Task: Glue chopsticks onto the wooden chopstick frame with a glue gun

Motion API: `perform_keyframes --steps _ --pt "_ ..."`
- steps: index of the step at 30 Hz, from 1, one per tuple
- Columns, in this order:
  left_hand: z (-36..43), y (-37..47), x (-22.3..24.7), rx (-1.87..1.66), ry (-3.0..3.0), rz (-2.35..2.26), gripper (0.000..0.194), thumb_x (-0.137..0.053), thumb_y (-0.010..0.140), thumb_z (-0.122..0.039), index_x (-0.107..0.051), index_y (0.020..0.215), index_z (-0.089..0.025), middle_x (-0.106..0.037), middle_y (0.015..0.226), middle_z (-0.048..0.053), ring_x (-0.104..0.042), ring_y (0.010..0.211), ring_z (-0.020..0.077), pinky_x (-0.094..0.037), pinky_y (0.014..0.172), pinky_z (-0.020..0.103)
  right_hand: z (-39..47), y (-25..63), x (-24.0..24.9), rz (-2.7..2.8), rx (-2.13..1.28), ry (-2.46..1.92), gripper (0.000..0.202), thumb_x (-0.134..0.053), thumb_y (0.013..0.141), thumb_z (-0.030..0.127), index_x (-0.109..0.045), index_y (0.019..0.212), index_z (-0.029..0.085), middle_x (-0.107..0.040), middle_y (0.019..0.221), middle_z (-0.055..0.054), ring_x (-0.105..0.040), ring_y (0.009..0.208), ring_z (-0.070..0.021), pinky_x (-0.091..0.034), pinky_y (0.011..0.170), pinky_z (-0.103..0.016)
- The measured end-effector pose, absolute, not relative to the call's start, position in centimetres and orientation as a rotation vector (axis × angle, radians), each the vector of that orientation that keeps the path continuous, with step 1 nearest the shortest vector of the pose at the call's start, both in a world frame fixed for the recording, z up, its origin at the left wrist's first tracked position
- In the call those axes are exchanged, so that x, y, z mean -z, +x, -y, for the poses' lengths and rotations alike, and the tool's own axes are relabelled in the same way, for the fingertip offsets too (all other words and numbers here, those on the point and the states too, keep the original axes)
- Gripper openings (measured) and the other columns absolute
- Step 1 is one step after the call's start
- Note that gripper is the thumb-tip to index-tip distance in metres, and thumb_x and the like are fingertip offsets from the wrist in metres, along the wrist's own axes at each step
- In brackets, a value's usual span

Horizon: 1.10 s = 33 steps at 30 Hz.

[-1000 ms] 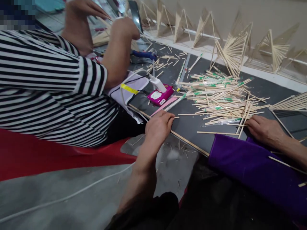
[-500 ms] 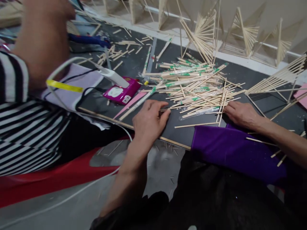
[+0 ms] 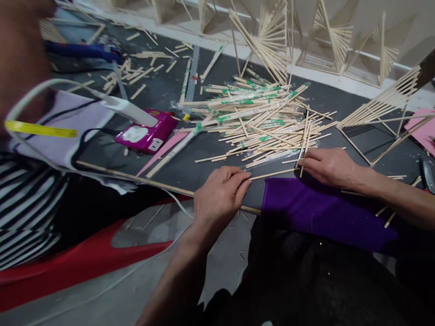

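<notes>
My left hand (image 3: 222, 192) is closed in a pinch on the left end of a thin wooden stick (image 3: 275, 174), close to the table's front edge. This stick runs right, towards a few crossed wooden sticks (image 3: 305, 142). At those crossed sticks my right hand (image 3: 328, 167) has its fingers pressed together, fingertips against their lower ends; its exact grip is partly hidden. Just beyond both hands lies a heap of wooden sticks (image 3: 261, 122), some in clear wrappers with green print. Purple cloth (image 3: 306, 208) hangs over the edge below my right hand.
A stick frame (image 3: 380, 99) stands at the right, with more fan-shaped stick models (image 3: 268, 40) along the back. Left are a magenta power adapter (image 3: 146, 131) with a white plug and cable, a ruler (image 3: 193, 72), and another person's striped clothing (image 3: 27, 203).
My left hand has moved from the heap's left edge down to the single stick and pinched its end. My right hand has shifted slightly in the picture. The view has turned somewhat.
</notes>
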<state>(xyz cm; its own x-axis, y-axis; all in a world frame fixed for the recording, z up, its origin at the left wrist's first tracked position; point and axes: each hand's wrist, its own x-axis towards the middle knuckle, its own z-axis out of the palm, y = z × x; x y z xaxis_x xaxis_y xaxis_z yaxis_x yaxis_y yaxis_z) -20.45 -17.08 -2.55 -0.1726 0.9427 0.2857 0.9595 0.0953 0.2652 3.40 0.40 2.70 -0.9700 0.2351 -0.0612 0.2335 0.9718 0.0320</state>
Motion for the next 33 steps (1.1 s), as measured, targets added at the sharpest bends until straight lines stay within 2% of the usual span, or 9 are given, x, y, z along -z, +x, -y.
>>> perform_keyframes --steps 7,10,13,18,21,25,30,33 --pt "17.1 -20.5 2.4 0.591 -2.052 2.238 0.031 -0.044 0.098 -0.035 -0.073 0.097 -0.025 -0.073 0.095 0.006 -0.064 0.090 0.0222 -0.049 0.068 0.032 0.5 1.9 -2.4 -2.991 0.048 0.241 0.029 -0.040 0.100 0.025 -0.067 0.094 0.016 -0.066 0.092 -0.008 -0.049 0.064 -0.0137 -0.017 0.052 -0.030" --pt "17.0 -20.1 2.4 0.598 -2.050 2.236 0.029 -0.046 0.098 -0.035 -0.074 0.097 -0.027 -0.073 0.094 0.005 -0.065 0.091 0.0220 -0.049 0.066 0.032 -0.8 1.2 -2.4 -3.139 0.046 0.313 0.031 -0.040 0.101 0.028 -0.068 0.095 0.016 -0.067 0.093 -0.009 -0.052 0.074 -0.0166 -0.026 0.057 -0.029" --pt "16.4 -19.3 2.6 0.650 -2.065 2.195 0.028 -0.048 0.097 -0.034 -0.075 0.097 -0.028 -0.074 0.093 0.005 -0.065 0.089 0.0212 -0.050 0.069 0.031 -2.1 0.1 -2.2 -3.206 -0.096 0.541 0.029 -0.041 0.101 0.028 -0.067 0.106 0.016 -0.067 0.105 -0.011 -0.054 0.091 -0.0219 -0.035 0.069 -0.031" --pt "14.8 -17.7 2.8 0.788 -2.048 2.035 0.024 -0.053 0.095 -0.030 -0.075 0.103 -0.025 -0.075 0.104 0.007 -0.065 0.103 0.0250 -0.050 0.089 0.037 -1.7 0.0 -1.5 -3.094 -0.094 0.471 0.025 -0.049 0.099 0.027 -0.063 0.116 0.016 -0.065 0.117 -0.013 -0.054 0.099 -0.0242 -0.040 0.081 -0.035" --pt "13.9 -16.8 2.7 0.820 -2.076 2.022 0.028 -0.053 0.095 -0.029 -0.072 0.115 -0.025 -0.072 0.118 0.010 -0.062 0.118 0.0287 -0.048 0.093 0.042 -0.4 1.1 -1.4 -3.095 -0.061 0.438 0.027 -0.052 0.098 0.027 -0.061 0.122 0.017 -0.063 0.122 -0.012 -0.055 0.098 -0.0240 -0.041 0.079 -0.035" --pt "13.0 -16.0 2.9 0.773 -2.144 2.036 0.035 -0.052 0.095 -0.031 -0.068 0.124 -0.023 -0.068 0.129 0.013 -0.057 0.126 0.0315 -0.045 0.098 0.046 0.8 2.4 -1.6 -3.106 -0.038 0.350 0.024 -0.050 0.099 0.024 -0.065 0.115 0.016 -0.065 0.118 -0.013 -0.056 0.094 -0.0225 -0.040 0.075 -0.034" --pt "12.9 -15.7 3.5 0.767 -2.202 2.004 0.029 -0.052 0.095 -0.029 -0.072 0.116 -0.024 -0.074 0.116 0.011 -0.066 0.109 0.0282 -0.046 0.092 0.045 0.7 3.3 -2.0 -3.127 0.037 0.258 0.026 -0.044 0.101 0.027 -0.067 0.105 0.016 -0.068 0.099 -0.010 -0.055 0.082 -0.0186 -0.035 0.066 -0.030" --pt "13.1 -15.7 3.5 0.732 -2.192 1.940 0.028 -0.051 0.096 -0.029 -0.073 0.112 -0.024 -0.076 0.112 0.008 -0.067 0.104 0.0263 -0.047 0.087 0.042 -0.4 2.8 -2.6 -3.098 0.033 0.387 0.028 -0.040 0.102 0.025 -0.067 0.102 0.017 -0.067 0.091 -0.007 -0.053 0.074 -0.0156 -0.027 0.059 -0.028"
